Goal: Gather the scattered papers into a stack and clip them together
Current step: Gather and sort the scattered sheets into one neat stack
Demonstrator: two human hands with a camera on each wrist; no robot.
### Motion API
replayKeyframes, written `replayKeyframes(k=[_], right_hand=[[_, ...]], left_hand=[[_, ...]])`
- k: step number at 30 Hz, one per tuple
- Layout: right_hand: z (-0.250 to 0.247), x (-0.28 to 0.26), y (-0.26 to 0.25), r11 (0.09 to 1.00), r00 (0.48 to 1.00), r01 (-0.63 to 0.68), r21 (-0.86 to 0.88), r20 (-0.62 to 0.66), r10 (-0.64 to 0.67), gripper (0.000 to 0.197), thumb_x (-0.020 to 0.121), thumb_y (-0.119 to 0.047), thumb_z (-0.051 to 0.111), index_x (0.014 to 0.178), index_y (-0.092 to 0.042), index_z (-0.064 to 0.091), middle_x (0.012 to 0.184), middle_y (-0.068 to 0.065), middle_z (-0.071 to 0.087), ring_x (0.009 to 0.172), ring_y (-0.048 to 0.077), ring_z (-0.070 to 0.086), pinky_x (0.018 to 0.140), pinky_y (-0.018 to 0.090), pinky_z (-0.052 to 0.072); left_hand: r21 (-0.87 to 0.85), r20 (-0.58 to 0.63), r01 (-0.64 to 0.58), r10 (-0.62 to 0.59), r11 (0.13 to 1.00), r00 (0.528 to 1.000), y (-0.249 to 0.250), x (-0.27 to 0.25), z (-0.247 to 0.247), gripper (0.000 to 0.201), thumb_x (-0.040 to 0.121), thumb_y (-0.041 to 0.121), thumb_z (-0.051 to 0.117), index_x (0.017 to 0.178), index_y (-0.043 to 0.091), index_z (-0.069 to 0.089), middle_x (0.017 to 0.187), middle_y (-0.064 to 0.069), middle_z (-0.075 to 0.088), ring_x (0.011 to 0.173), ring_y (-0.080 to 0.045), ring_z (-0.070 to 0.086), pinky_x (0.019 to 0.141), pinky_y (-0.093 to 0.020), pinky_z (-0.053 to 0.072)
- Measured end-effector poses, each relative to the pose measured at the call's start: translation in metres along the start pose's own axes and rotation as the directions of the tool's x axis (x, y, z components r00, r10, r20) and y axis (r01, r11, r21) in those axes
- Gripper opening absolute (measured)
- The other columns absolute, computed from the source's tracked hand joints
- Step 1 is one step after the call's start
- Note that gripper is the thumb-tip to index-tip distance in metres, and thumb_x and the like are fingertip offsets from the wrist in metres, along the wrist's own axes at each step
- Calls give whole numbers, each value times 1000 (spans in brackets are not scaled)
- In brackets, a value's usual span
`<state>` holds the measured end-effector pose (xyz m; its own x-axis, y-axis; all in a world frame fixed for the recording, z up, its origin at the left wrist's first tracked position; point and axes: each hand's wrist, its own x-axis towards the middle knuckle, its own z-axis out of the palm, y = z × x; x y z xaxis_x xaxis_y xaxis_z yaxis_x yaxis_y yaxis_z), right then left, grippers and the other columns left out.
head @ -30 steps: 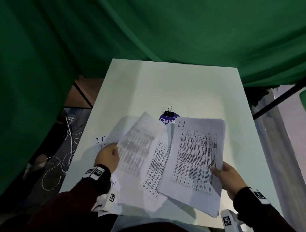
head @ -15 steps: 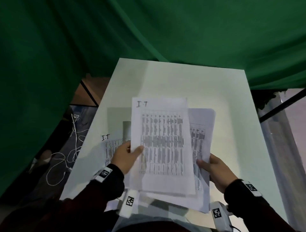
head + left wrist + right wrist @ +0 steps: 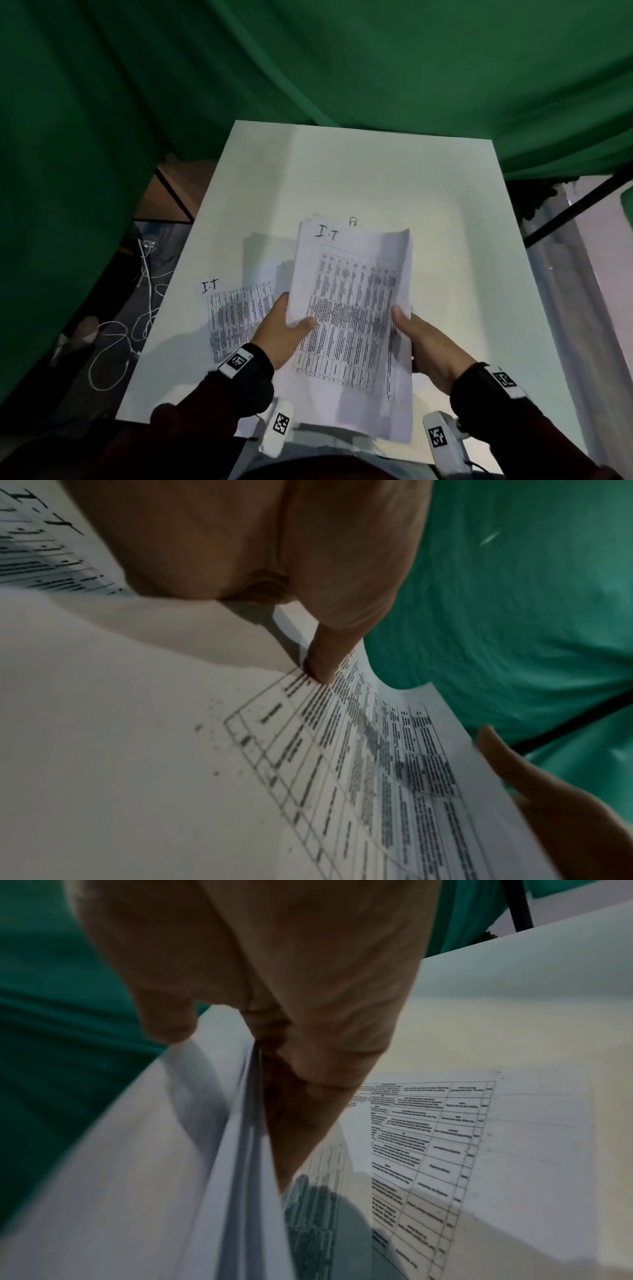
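Backdrop: green cloth [image 3: 308, 68] hung behind and to the left of the table, well beyond the grip.
Table: white top [image 3: 359, 178], beneath the held sheets.
Held stack: bundle of printed papers [image 3: 349, 308], top sheet marked "I·T" with a table of text, raised off the table and tilted; edges uneven, several sheet edges fanned on the right side in the right wrist view.
Loose sheet: one printed paper [image 3: 236, 318], also marked "I·T", lay flat on the table just left of the grip, partly under the left wrist.
Left hand: left hand [image 3: 284, 329] grasped the stack's left edge, thumb on the top sheet, fingers beneath.
Right hand: right hand [image 3: 428, 346] grasped the stack's right edge, thumb on top, fingers curled under the sheets.
Cables: white cords [image 3: 137, 308] lay on the floor, left of the table.
Binder clip: only wire loops [image 3: 353, 221] showed past the stack's far edge; the body was hidden.
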<state>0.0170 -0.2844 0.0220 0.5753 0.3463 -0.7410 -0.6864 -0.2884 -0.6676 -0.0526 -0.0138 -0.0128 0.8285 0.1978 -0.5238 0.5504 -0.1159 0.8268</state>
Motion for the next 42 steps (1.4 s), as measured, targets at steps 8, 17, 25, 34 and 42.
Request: replayKeyframes(k=[8, 17, 25, 34, 42], right_hand=[[-1, 5, 19, 988, 989, 66, -138, -121, -83, 24, 102, -13, 60, 124, -16, 68, 105, 2, 81, 93, 28, 78, 83, 52, 63], [-24, 6, 32, 992, 967, 23, -120, -248, -53, 23, 102, -8, 59, 118, -20, 71, 106, 6, 81, 98, 35, 76, 88, 60, 59], [-19, 9, 36, 990, 975, 17, -139, -216, -47, 25, 102, -9, 58, 120, -21, 70, 103, 2, 82, 88, 26, 79, 77, 49, 64], [-23, 8, 33, 989, 975, 38, -140, -213, -67, 25, 103, -11, 57, 120, -23, 70, 105, 0, 82, 91, 25, 79, 84, 52, 62], [-9, 17, 22, 991, 972, 111, -75, -202, -124, 28, 103, -12, 59, 127, -21, 68, 104, -3, 81, 90, 23, 79, 77, 43, 63]], left_hand=[[190, -32, 61, -56, 980, 998, -26, 3, -10, 27, 95, 44, 63, 116, 28, 57, 117, 7, 66, 105, -12, 62, 102, -40, 48], [329, -622, 680, -392, 655, 678, -96, 15, -93, 129, 53, 72, 83, 153, 26, 15, 145, -21, 29, 134, -45, 36, 109, -57, 35], [101, -532, 583, -451, 806, 717, -104, 25, -117, 105, 81, 35, 83, 158, 9, 16, 160, -17, 35, 141, -40, 42, 115, -49, 36], [-6, -572, -27, 18, 1000, 820, -7, 0, -153, 42, 87, 36, 75, 122, 14, 67, 112, -8, 75, 102, -30, 71, 95, -48, 55], [-322, -155, -225, 183, 920, 971, 66, -30, -102, 51, 83, 18, 75, 132, 13, 62, 121, -3, 74, 112, -23, 71, 94, -40, 56]])
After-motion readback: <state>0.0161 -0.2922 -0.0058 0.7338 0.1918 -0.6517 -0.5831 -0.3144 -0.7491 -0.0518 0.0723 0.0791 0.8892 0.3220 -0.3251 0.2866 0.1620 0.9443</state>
